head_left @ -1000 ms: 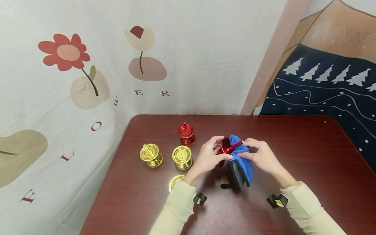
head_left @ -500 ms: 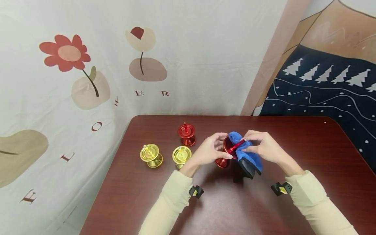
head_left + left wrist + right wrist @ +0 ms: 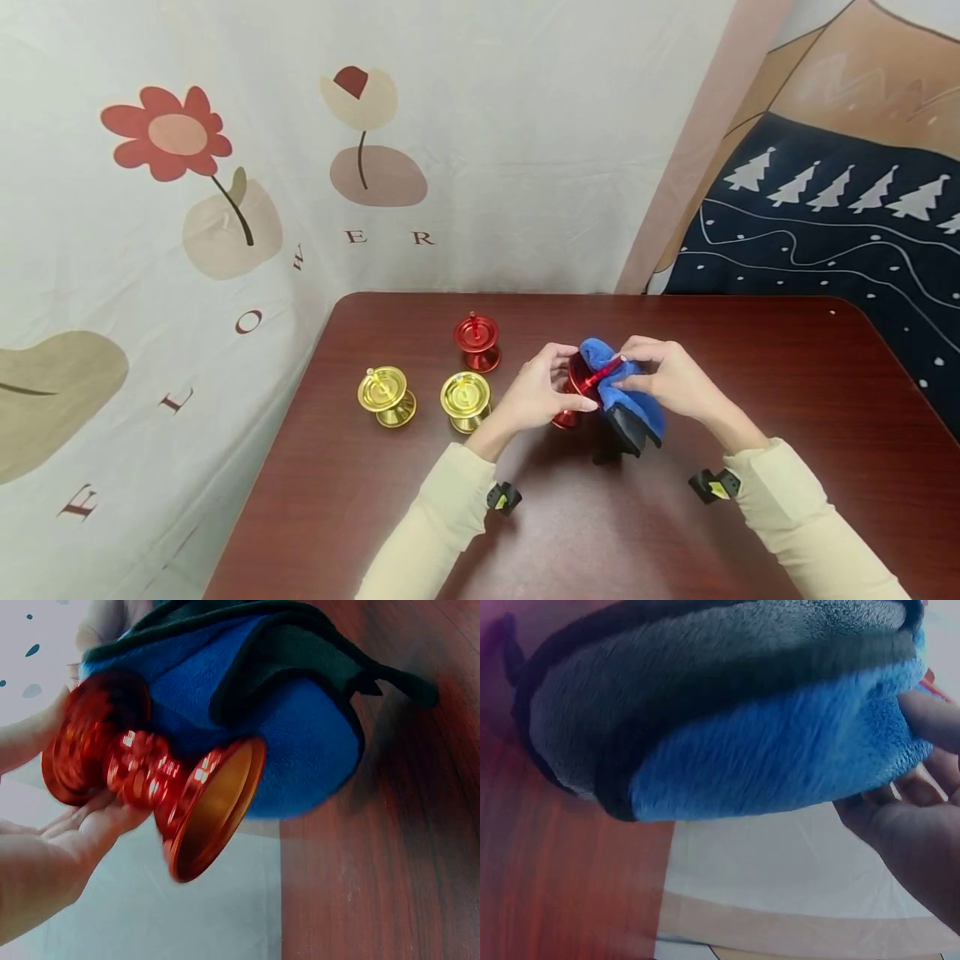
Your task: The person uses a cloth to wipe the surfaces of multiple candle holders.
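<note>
My left hand point(image 3: 536, 390) grips a shiny red candle holder point(image 3: 142, 769) round its dish and stem, tilted so that its hollow foot faces the left wrist camera. From its dish a red spike point(image 3: 604, 375) points up to the right. My right hand point(image 3: 670, 375) pinches a blue and dark grey cloth point(image 3: 637, 412) with black edging against the dish, next to the spike. In the right wrist view the folded cloth point(image 3: 765, 750) hangs from thumb and fingers. It hides part of the dish.
Left of my hands, two gold candle holders stand upright, one farther left point(image 3: 387, 398) and one nearer point(image 3: 466, 402). Behind them stands another red candle holder point(image 3: 477, 342). The brown table point(image 3: 787, 400) meets a printed curtain point(image 3: 510, 167) at its back edge.
Both hands have shifted slightly right and away with the candle holder and cloth, then a little back. The cloth has swung right, and the left forearm now covers the nearest gold dish.
</note>
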Demonstrator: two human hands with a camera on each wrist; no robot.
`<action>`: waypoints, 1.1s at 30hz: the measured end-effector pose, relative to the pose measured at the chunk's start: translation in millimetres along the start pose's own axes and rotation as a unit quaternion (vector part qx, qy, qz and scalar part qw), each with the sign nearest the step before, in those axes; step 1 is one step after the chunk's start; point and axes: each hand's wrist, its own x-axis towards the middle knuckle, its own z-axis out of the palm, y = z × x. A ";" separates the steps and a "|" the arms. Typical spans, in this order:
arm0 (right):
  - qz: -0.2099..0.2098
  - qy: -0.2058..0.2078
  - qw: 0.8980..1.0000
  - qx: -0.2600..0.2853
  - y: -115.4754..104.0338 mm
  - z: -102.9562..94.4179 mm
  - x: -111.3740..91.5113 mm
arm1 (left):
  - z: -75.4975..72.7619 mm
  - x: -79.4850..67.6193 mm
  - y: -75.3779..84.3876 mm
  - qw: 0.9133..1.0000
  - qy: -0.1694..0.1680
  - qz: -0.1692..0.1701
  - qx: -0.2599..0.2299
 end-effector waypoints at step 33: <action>0.029 0.054 0.998 0.002 -2.9 17.9 -9.4 | -8.4 -0.2 -9.4 0.999 -0.033 0.027 0.003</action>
